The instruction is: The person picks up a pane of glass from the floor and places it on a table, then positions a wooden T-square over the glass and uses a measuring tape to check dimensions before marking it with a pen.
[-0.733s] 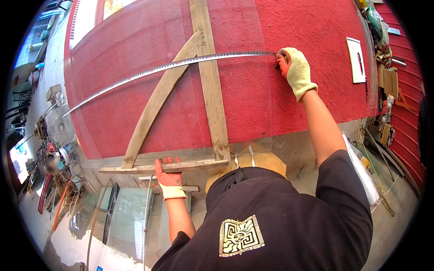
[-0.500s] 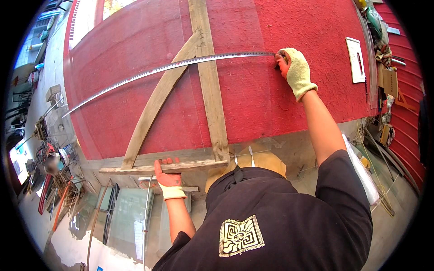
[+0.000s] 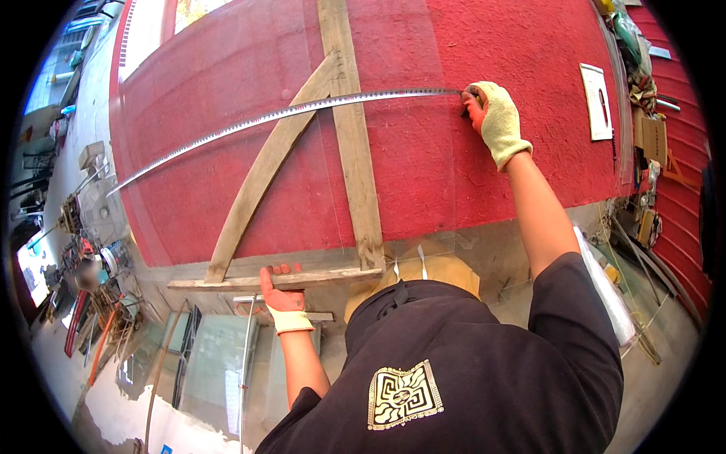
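Note:
My right hand (image 3: 495, 125), in a cream glove with red palm coating, is closed on one end of a tape measure (image 3: 370, 96). The pale blade runs leftward across the red table and crosses a wooden T-square (image 3: 355, 174) with a diagonal brace. At the table's near edge my left hand (image 3: 285, 301), gloved alike, holds the T-square's crossbar (image 3: 340, 277), its fingertips showing past the wood. Beneath the square lies a clear glass sheet (image 3: 408, 174), its edges faint against the red surface. What the right fingers grip is partly hidden by the glove.
On the right of the red table (image 3: 529, 45) lies a white pad (image 3: 594, 98) with a dark red pen-like item. Glass panes (image 3: 215, 356) lean below the near edge at left. Tools and clutter (image 3: 94, 268) crowd the floor at left; a cardboard box (image 3: 652, 140) stands at right.

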Motion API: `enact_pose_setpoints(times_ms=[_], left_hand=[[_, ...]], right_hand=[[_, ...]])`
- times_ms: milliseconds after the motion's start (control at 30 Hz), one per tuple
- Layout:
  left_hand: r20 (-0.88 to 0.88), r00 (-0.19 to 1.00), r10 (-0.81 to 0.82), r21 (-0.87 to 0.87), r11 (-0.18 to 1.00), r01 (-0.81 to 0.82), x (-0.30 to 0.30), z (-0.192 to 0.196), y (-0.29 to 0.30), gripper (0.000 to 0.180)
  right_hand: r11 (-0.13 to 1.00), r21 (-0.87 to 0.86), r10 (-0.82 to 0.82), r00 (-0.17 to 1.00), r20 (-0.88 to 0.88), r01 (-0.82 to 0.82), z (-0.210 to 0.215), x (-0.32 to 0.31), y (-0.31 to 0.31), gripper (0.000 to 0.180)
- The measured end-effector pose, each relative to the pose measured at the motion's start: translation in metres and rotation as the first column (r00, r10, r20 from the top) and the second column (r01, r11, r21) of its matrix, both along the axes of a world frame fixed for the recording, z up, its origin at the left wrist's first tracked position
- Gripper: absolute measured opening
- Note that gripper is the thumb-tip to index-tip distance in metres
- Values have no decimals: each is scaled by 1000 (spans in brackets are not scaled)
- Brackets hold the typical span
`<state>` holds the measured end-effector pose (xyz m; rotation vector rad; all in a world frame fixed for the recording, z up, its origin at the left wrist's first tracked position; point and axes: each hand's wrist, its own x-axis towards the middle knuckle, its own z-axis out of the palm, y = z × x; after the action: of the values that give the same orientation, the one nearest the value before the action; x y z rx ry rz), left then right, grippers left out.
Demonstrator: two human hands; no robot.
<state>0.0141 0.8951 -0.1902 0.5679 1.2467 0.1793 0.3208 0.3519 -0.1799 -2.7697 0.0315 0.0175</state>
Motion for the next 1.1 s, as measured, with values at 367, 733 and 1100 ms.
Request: enact_pose_setpoints(times_ms=[367, 733, 1100], left_hand=[[-19, 1000, 24, 10, 1000, -24, -1, -3, 1, 27], [10, 1000, -11, -40, 999, 12, -6, -5, 8, 24], [-34, 999, 28, -75, 997, -30, -6, -7, 15, 35]], right_hand=[[999, 23, 24, 1000, 5, -25, -1, 1, -3, 24], [1000, 21, 7, 1000, 2, -7, 2, 4, -1, 26], [1000, 15, -8, 1000, -14, 8, -4, 5, -6, 31]])
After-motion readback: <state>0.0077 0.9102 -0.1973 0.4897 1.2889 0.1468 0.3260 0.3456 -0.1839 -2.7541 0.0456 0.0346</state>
